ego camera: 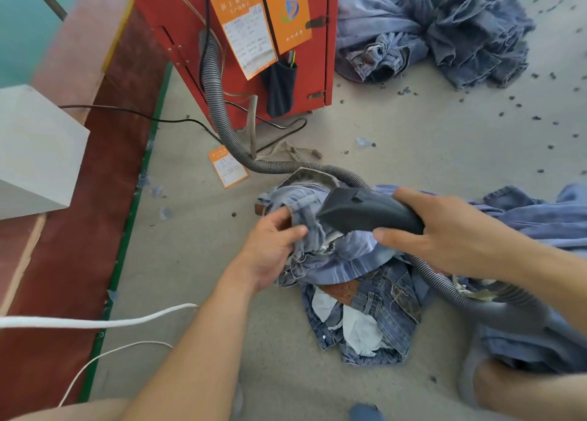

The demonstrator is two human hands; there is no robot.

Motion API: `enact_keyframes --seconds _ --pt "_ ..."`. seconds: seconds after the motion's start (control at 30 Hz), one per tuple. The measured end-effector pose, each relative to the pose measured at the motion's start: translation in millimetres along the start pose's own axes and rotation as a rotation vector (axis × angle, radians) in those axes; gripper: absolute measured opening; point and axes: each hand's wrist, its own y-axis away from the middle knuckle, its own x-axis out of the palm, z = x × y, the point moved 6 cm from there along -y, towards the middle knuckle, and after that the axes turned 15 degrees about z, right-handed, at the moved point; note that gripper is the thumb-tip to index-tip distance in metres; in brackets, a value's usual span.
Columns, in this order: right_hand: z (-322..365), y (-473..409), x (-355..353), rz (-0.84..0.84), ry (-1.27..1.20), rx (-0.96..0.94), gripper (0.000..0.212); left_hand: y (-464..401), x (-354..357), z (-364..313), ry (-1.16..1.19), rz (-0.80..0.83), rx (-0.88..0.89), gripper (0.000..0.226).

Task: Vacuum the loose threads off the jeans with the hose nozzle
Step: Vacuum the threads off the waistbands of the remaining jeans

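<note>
Crumpled light-blue denim jeans (320, 252) bunched on the floor; dark grey plastic hose nozzle (359, 210) pressed against the cloth, tip pointing left.

No text can be read with confidence. Two orange cards are hung on the red cabinet (222, 39): the left card (243, 29) carries a white header line and a white form filled with small entries, all too blurred to make out; the right card (287, 10) shows a round blue-and-green logo with an F-like shape, header characters illegible. A third orange card (228, 170) lies on the floor, print unreadable.
</note>
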Motion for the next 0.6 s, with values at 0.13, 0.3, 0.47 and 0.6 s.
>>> enact_keyframes --seconds 0.13,0.3,0.47,0.6 --pt "7 -14 3 -0.068 -0.003 0.040 0.028 5 25 10 -0.104 0.124 -0.007 0.054" --pt "-4 0 -30 -0.186 -0.141 0.089 0.026 1 28 1 -0.332 0.064 0.028 0.061" --pt "14 6 -6 0.047 -0.018 0.062 0.025 -3 28 0 -0.554 0.046 0.025 0.066" --pt "9 -4 -18 -0.178 -0.057 0.118 0.026 -2 28 3 -0.653 0.061 -0.014 0.037"
